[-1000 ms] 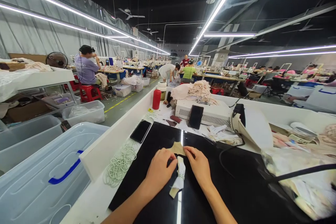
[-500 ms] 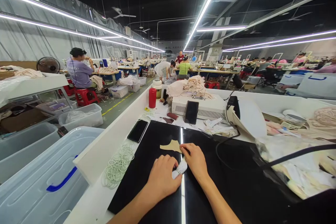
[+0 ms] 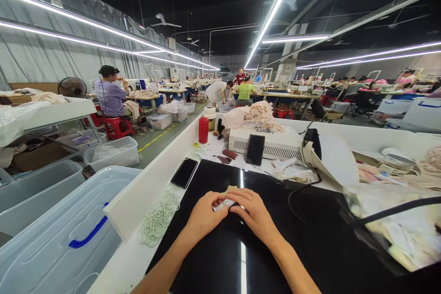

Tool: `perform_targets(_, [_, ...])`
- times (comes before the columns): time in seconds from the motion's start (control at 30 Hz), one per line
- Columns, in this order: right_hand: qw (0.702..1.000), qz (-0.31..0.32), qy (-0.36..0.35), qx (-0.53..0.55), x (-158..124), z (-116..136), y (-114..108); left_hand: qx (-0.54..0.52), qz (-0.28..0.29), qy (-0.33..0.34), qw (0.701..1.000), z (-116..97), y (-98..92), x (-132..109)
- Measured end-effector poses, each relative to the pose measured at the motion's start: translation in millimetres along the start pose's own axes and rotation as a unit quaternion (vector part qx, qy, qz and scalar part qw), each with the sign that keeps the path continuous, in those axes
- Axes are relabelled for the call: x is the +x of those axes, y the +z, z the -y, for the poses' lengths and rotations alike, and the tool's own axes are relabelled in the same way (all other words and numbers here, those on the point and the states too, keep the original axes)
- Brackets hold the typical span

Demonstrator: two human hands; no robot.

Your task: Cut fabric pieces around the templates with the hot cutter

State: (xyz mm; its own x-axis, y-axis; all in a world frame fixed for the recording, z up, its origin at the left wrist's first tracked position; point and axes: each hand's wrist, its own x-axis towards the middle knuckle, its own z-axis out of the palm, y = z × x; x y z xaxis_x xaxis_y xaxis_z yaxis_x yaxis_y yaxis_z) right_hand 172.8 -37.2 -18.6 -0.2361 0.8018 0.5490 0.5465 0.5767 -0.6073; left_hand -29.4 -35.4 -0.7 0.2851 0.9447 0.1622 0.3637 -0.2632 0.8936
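My left hand and my right hand meet over the glossy black board. Between them is a small white roll with dark marks, which the fingers of both hands grip from either side. Just behind my fingers a bit of the beige piece shows; my hands hide most of it. Whether my fingers touch the beige piece cannot be made out.
Left of the board lie a phone and a tangle of pale green cord. Behind it stand a red container, an upright phone and a white machine with cloth. A black cable crosses at right, and other people sit farther off.
My left hand has moved up the board with the white roll, which is now turned more sideways. My right hand has come over to it from the beige piece's edge. The view has shifted slightly.
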Motion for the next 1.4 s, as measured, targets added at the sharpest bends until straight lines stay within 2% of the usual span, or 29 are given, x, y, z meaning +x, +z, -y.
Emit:
perform_targets(0.1, [0.999,0.001,0.029,0.03,-1,3,3,-0.086,-0.017,-0.02,0.996,1,-4.4,5])
perform_targets(0.23, [0.988,-0.064,0.118,0.079,-3,10,13,-0.237,-0.028,-0.06,0.969,3,-2.2,8])
perform_targets(0.33, [0.973,-0.087,0.172,0.124,-3,19,20,-0.313,0.002,-0.08,0.946,3,4.2,6])
perform_targets(0.43, [0.966,-0.084,0.187,0.16,-2,27,27,-0.347,0.054,-0.079,0.933,1,13.3,1])
perform_targets(0.5, [0.966,-0.073,0.179,0.174,-2,31,31,-0.369,0.07,-0.075,0.924,-2,18.3,-2])
perform_targets(0.63, [0.972,-0.051,0.152,0.17,-4,32,32,-0.408,0.05,-0.079,0.908,-5,19.8,-4])
perform_targets(0.77, [0.979,-0.099,0.134,0.117,-7,25,25,-0.423,0.039,-0.087,0.901,-2,16.8,0])
perform_targets(0.87, [0.983,-0.136,0.094,0.073,-9,20,23,-0.422,0.065,-0.106,0.898,0,17.5,0])
perform_targets(1.03, [0.99,-0.136,0.019,0.014,-14,13,29,-0.417,0.107,-0.126,0.894,-6,18.6,-4])
perform_targets(1.23, [0.987,-0.145,-0.064,-0.038,-12,13,32,-0.405,0.106,-0.16,0.894,-11,14.7,-4])
perform_targets(1.4, [0.979,-0.152,-0.086,-0.109,-8,27,35,-0.39,0.108,-0.174,0.898,-10,11.2,-4])
